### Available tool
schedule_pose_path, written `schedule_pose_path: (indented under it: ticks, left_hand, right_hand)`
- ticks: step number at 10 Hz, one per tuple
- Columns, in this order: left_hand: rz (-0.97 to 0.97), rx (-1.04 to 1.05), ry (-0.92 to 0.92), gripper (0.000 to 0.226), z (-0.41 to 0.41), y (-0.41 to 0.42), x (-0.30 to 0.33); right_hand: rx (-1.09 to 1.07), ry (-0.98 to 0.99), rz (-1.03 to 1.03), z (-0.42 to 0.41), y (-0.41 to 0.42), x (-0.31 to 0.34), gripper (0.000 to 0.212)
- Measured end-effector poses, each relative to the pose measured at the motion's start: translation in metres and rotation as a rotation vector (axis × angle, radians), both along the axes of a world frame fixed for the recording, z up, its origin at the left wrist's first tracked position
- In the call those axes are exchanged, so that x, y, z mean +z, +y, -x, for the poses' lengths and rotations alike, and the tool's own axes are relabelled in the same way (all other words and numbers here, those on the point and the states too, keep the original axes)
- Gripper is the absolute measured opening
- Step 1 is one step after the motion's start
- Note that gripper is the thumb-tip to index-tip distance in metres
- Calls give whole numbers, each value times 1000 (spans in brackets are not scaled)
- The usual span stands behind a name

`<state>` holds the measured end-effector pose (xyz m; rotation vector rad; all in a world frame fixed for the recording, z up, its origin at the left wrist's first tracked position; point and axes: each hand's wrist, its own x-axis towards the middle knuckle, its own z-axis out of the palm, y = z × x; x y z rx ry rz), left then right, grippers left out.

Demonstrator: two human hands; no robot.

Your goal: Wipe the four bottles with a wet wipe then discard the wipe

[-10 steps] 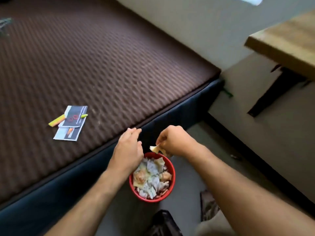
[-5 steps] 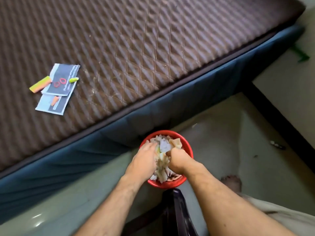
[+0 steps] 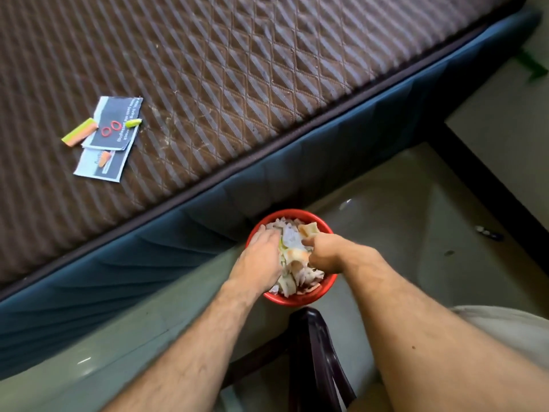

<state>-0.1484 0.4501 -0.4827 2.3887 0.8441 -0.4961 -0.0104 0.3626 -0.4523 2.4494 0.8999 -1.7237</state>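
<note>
A red bin (image 3: 300, 299) stands on the floor against the bed, heaped with crumpled used wipes (image 3: 292, 242). Both my hands are down in it. My left hand (image 3: 261, 258) lies flat, its fingers pressing on the left side of the heap. On the right side, my right hand (image 3: 325, 251) has its fingers curled into the wipes, and a yellowish wipe (image 3: 309, 230) sticks up just beyond its knuckles. No bottles are in view.
A brown quilted mattress (image 3: 237, 69) on a blue bed base (image 3: 178, 248) fills the upper left. Leaflets (image 3: 114, 129) with rubber bands and small coloured pieces lie on it. A dark plastic chair (image 3: 315, 358) is just in front of the bin. A small dark object (image 3: 488, 233) lies on the floor.
A second ago my right hand pinched a wipe above the bin and my left hovered beside it. Both have since gone down into the bin and stayed pressed on the heap.
</note>
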Motion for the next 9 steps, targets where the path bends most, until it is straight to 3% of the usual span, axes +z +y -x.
schedule_pose_path:
  ticks: [2, 4, 6, 8, 9]
  left_hand:
    - [-64, -65, 0, 55, 8, 8, 52]
    - [-111, -25, -165, 63, 14, 15, 130]
    - [-265, -170, -402, 57, 1, -10, 226]
    - [-486, -261, -774, 57, -5, -46, 317]
    - [-415, -217, -1020, 57, -11, -87, 373]
  right_hand:
    - [36, -145, -128, 18, 1, 67, 48]
    - [48, -409, -288, 20, -17, 155, 49]
    - [-152, -637, -460, 34, -71, 241, 47]
    - [-230, -941, -800, 70, -125, 350, 56]
    - [-327, -1109, -980, 88, -165, 399, 56]
